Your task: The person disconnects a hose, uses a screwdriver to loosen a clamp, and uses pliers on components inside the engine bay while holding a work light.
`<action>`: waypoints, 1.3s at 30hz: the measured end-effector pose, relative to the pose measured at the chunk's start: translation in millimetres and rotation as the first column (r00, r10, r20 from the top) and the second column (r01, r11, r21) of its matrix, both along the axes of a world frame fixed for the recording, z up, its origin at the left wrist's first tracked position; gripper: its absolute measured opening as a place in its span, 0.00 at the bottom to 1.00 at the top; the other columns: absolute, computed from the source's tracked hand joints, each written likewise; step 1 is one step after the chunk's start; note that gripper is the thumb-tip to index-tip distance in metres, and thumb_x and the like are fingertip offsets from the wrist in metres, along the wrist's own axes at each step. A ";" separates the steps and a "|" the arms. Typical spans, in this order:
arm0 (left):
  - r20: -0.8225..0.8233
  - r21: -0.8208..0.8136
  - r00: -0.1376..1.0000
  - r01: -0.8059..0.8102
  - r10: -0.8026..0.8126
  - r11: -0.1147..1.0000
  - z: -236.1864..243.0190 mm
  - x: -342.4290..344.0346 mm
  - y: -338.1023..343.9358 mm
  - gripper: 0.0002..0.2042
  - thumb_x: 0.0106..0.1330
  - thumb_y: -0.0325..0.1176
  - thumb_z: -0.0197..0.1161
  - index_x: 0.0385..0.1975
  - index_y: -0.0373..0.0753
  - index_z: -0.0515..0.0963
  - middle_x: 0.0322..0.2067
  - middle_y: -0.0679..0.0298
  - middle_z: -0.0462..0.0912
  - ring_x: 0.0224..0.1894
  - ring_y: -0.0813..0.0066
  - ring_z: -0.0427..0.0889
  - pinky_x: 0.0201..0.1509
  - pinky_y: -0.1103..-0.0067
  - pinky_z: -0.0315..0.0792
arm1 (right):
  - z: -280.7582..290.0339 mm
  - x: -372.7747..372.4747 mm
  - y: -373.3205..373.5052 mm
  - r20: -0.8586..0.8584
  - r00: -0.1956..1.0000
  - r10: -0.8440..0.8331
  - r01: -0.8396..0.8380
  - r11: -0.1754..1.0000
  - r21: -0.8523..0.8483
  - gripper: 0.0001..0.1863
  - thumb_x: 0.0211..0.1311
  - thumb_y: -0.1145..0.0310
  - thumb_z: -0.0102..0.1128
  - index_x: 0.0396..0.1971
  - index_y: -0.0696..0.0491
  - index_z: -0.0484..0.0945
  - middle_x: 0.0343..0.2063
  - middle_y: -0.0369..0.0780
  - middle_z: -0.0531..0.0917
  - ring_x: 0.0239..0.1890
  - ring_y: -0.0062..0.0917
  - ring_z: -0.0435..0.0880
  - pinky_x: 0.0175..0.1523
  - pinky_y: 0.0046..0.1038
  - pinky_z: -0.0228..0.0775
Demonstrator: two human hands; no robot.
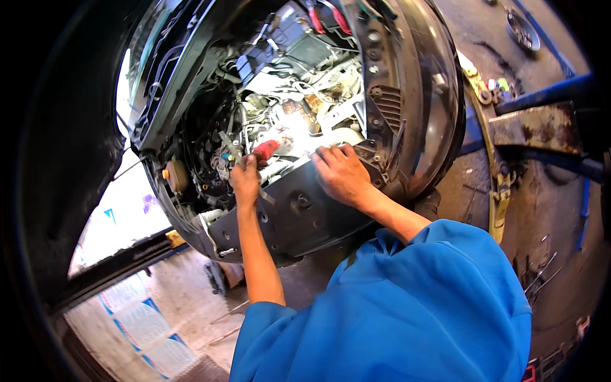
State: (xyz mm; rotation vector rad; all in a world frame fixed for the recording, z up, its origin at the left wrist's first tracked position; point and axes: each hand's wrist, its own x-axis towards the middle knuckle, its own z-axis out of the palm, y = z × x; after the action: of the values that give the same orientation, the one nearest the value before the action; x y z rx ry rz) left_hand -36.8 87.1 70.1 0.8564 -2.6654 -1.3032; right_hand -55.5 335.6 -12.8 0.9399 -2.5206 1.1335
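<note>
My left hand (245,180) is closed around a red flashlight (266,150), whose end points into the engine bay. Strong glare washes out the parts just beyond it. My right hand (342,174) lies on the edge of the black front panel (299,219), fingers apart and bent over it beside a pale hose (347,135). Whatever is under those fingertips is hidden. Between and beyond both hands sits the engine (273,95), crowded with hoses, wires and metal parts.
Red-handled pliers (316,20) lie at the far side of the bay. The raised hood (51,127) stands at left. To the right are a blue lift arm (541,92), a yellowish bar (498,197) and a round metal bowl (523,30) on the floor.
</note>
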 end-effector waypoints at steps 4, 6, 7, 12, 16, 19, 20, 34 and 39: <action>0.196 0.011 0.975 0.102 -0.102 0.995 -34.5 -44.2 24.6 0.17 0.73 0.41 0.54 0.42 0.31 0.80 0.29 0.64 0.85 0.18 0.88 0.67 0.20 0.88 0.59 | 5.5 -4.9 8.4 -0.006 1.000 -0.025 0.025 1.000 -0.018 0.17 0.55 0.67 0.53 0.44 0.59 0.78 0.45 0.44 0.81 0.50 0.33 0.78 0.55 0.38 0.65; 0.274 0.005 0.959 0.073 -0.072 0.997 -48.2 -61.3 30.8 0.15 0.72 0.38 0.54 0.43 0.31 0.80 0.29 0.63 0.85 0.20 0.86 0.69 0.22 0.85 0.62 | 2.1 -7.7 12.1 -0.037 0.999 -0.038 0.037 0.999 -0.024 0.18 0.54 0.66 0.53 0.43 0.60 0.78 0.44 0.45 0.81 0.50 0.34 0.78 0.54 0.37 0.65; 0.296 -0.010 0.953 0.078 -0.072 0.997 -56.6 -65.7 27.8 0.15 0.72 0.38 0.54 0.43 0.31 0.79 0.29 0.63 0.85 0.21 0.86 0.70 0.22 0.85 0.62 | 0.7 -6.9 12.1 -0.024 0.999 -0.037 0.037 0.999 -0.039 0.18 0.55 0.66 0.53 0.43 0.60 0.78 0.44 0.45 0.81 0.50 0.34 0.78 0.54 0.36 0.65; 0.480 0.075 0.867 0.109 -0.131 0.991 -65.2 -87.8 10.1 0.16 0.71 0.39 0.54 0.46 0.32 0.79 0.34 0.63 0.86 0.22 0.84 0.72 0.23 0.86 0.63 | -2.8 -11.2 0.6 0.042 0.996 -0.075 0.079 0.990 -0.115 0.14 0.52 0.65 0.54 0.35 0.57 0.79 0.35 0.41 0.81 0.42 0.30 0.78 0.47 0.33 0.65; 0.575 0.122 0.805 0.091 -0.145 0.988 -64.7 -94.6 9.6 0.16 0.70 0.39 0.54 0.47 0.34 0.80 0.36 0.63 0.86 0.23 0.85 0.73 0.22 0.86 0.62 | -3.7 -16.9 -8.5 0.073 0.994 -0.077 0.088 0.983 -0.164 0.10 0.49 0.65 0.55 0.29 0.55 0.79 0.27 0.36 0.77 0.36 0.27 0.76 0.43 0.31 0.63; 0.624 0.147 0.765 0.087 -0.160 0.985 -71.4 -96.2 5.6 0.16 0.69 0.39 0.54 0.47 0.35 0.80 0.36 0.64 0.86 0.23 0.85 0.73 0.23 0.86 0.62 | -6.1 -16.5 -12.9 0.077 0.994 -0.075 0.088 0.980 -0.176 0.10 0.49 0.65 0.55 0.29 0.55 0.78 0.26 0.36 0.77 0.36 0.27 0.76 0.43 0.32 0.63; 0.637 0.146 0.753 0.094 -0.166 0.985 -72.7 -95.1 4.8 0.16 0.69 0.39 0.54 0.47 0.35 0.80 0.36 0.64 0.87 0.23 0.85 0.74 0.23 0.85 0.62 | -6.7 -14.8 -14.0 0.084 0.994 -0.071 0.084 0.982 -0.169 0.10 0.49 0.65 0.55 0.29 0.55 0.78 0.26 0.36 0.77 0.36 0.27 0.76 0.43 0.32 0.63; 0.555 0.321 0.815 -0.024 -0.168 0.947 -70.1 -104.0 11.0 0.15 0.72 0.35 0.52 0.49 0.29 0.75 0.42 0.54 0.84 0.40 0.68 0.87 0.22 0.85 0.66 | -3.7 -19.7 -11.4 0.100 0.994 -0.050 0.062 0.990 -0.128 0.12 0.50 0.64 0.55 0.31 0.55 0.78 0.28 0.38 0.78 0.38 0.29 0.77 0.45 0.33 0.64; 0.611 0.338 0.779 -0.095 -0.141 0.937 -70.2 -104.5 15.5 0.16 0.72 0.33 0.49 0.50 0.27 0.75 0.43 0.52 0.84 0.41 0.66 0.87 0.21 0.86 0.63 | -3.0 -18.9 -12.4 0.102 0.994 -0.048 0.060 0.991 -0.122 0.11 0.50 0.64 0.55 0.31 0.55 0.78 0.28 0.38 0.78 0.38 0.29 0.77 0.46 0.33 0.64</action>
State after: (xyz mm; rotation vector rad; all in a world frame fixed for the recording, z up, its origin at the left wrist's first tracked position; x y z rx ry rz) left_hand -141.4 102.6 -0.2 1.5592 -2.9394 -1.8049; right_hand -74.4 323.2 -15.8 0.7975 -2.4995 1.3345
